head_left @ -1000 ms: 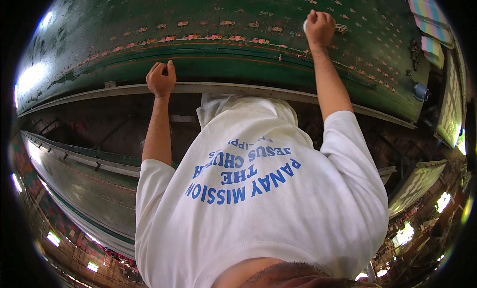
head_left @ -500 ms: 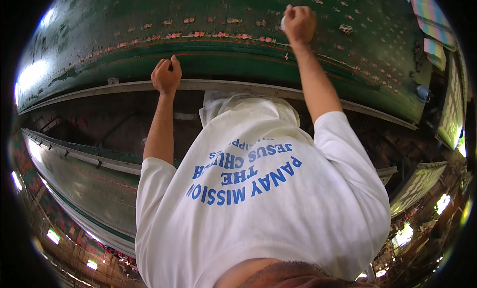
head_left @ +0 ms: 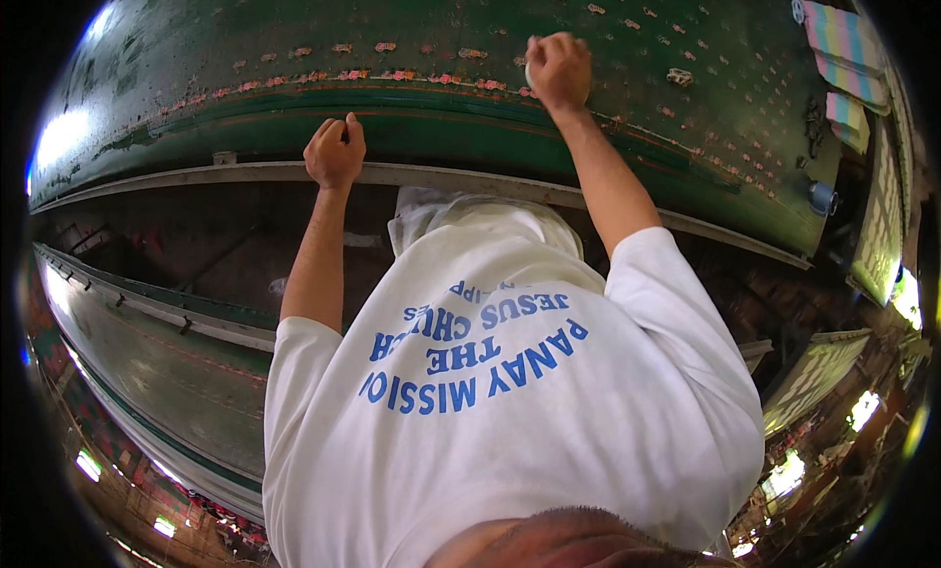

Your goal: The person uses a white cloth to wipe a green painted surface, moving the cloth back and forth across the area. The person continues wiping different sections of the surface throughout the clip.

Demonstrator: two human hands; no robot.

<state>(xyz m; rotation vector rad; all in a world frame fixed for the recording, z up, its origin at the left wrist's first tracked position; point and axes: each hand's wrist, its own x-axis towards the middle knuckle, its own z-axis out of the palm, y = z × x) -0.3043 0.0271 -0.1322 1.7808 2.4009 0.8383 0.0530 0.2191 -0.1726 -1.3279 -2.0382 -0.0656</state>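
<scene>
Above the green tabletop [head_left: 431, 127], my right hand [head_left: 561, 76] is closed around a small white thing [head_left: 530, 75]. Only its pale edge shows at the left of my fingers, so its kind is hidden. My left hand [head_left: 334, 156] is a fist over the near edge of the tabletop, thumb up against the bent fingers. Whatever it may hold is not visible. A row of small pink and red printed marks [head_left: 402, 76] runs across the green surface between and beyond my hands, with more scattered marks farther off.
A pale rail [head_left: 470, 179] edges the table in front of me. On the right are a small crumpled lump [head_left: 679, 77], a blue cup-like container [head_left: 821, 198] and striped pastel cloth [head_left: 843, 49]. Another long green table [head_left: 186, 372] stands at the left.
My right hand has moved left over the tabletop, still closed on the white thing. My left fist has barely moved, and the view has shifted slightly.
</scene>
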